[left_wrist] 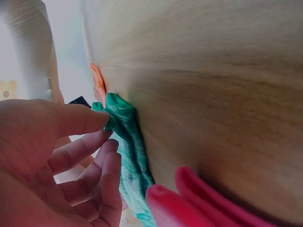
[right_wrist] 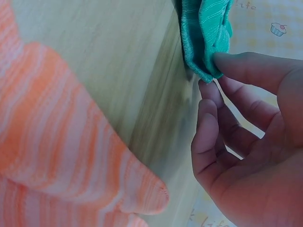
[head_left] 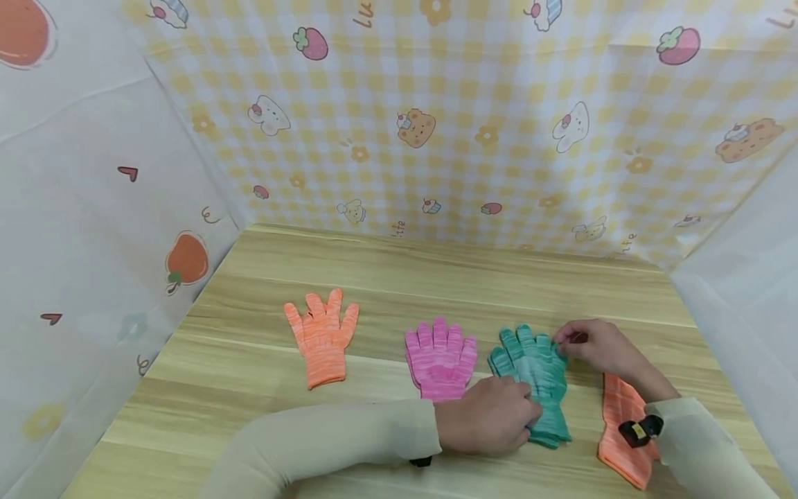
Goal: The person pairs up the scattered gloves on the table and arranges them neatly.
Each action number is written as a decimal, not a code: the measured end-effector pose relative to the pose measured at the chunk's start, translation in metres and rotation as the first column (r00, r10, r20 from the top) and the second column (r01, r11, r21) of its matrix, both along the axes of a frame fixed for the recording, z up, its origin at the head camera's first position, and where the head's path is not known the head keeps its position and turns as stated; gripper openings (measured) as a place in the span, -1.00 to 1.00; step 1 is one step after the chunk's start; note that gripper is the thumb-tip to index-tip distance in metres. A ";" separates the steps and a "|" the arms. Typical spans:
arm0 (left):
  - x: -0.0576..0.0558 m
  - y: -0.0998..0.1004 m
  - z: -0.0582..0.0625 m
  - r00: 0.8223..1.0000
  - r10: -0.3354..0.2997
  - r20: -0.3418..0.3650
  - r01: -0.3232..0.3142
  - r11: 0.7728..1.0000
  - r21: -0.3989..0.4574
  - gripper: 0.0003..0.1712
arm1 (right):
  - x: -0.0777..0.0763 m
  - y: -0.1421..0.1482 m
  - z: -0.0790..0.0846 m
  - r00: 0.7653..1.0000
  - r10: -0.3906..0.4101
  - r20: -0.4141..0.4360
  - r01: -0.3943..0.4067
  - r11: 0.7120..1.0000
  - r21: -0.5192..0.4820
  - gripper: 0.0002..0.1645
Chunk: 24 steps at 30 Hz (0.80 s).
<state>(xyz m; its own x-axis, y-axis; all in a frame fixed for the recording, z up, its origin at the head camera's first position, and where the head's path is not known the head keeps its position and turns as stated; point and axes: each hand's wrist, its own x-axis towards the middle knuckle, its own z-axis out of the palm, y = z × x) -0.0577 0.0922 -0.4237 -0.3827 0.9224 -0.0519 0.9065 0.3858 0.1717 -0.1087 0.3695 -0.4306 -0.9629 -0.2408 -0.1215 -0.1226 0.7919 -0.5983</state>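
Note:
Green knit gloves (head_left: 541, 378) lie on the table right of centre, with layered edges at the cuff. My left hand (head_left: 489, 416) reaches across from the left and pinches a bit of the green fabric (left_wrist: 124, 111) between thumb and index finger. At the far right edge of the gloves, my right hand (head_left: 601, 346) pinches a green fingertip (right_wrist: 208, 61). Pink gloves (head_left: 439, 357) lie just left of the green ones, their lower part hidden behind my left hand and sleeve.
A single-looking orange glove (head_left: 325, 339) lies flat at the left of the wooden table (head_left: 249, 319). More orange gloves (head_left: 618, 423) lie at the right, partly under my right forearm. Patterned cloth (head_left: 461, 166) walls in the back and sides.

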 end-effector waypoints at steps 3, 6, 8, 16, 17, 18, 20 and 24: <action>-0.001 -0.003 0.003 1.000 0.010 0.015 -0.011 0.999 0.040 -0.90 | 0.001 -0.001 0.004 1.000 -0.006 -0.009 0.006 1.000 0.008 -0.95; -0.001 -0.006 0.007 1.000 0.017 0.011 -0.018 0.998 0.068 -0.90 | 0.002 -0.001 0.010 1.000 -0.011 -0.012 0.011 1.000 0.005 -0.94; -0.002 -0.008 0.010 1.000 0.016 -0.003 -0.016 0.996 0.083 -0.89 | 0.003 -0.002 0.013 1.000 -0.012 -0.009 0.012 1.000 0.002 -0.92; -0.001 -0.011 0.008 1.000 0.006 0.023 -0.008 0.998 0.068 -0.87 | 0.004 0.002 0.007 1.000 -0.011 0.001 0.011 0.999 0.038 -0.92; -0.001 -0.012 0.006 1.000 0.007 0.028 -0.009 0.998 0.067 -0.86 | 0.005 0.002 0.006 1.000 -0.012 0.003 0.012 0.999 0.041 -0.92; 0.000 -0.012 0.005 1.000 0.006 0.024 -0.008 0.998 0.067 -0.87 | 0.005 0.003 0.004 1.000 -0.016 0.003 0.016 0.999 0.042 -0.93; 0.000 -0.012 0.003 1.000 0.010 0.022 -0.011 0.998 0.061 -0.87 | 0.006 0.002 0.002 1.000 -0.024 0.008 0.023 0.999 0.038 -0.96; -0.003 -0.012 0.002 0.998 0.070 -0.002 -0.070 0.998 0.008 -0.80 | 0.008 0.002 0.000 0.999 -0.038 0.033 0.037 0.999 0.019 -0.91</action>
<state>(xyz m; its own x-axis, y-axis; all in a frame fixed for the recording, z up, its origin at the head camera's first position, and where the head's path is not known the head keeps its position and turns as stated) -0.0606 0.0801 -0.4216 -0.4462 0.8939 -0.0432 0.8779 0.4466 0.1729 -0.1007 0.3712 -0.4303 -0.9667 -0.2019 -0.1575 -0.0728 0.8064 -0.5869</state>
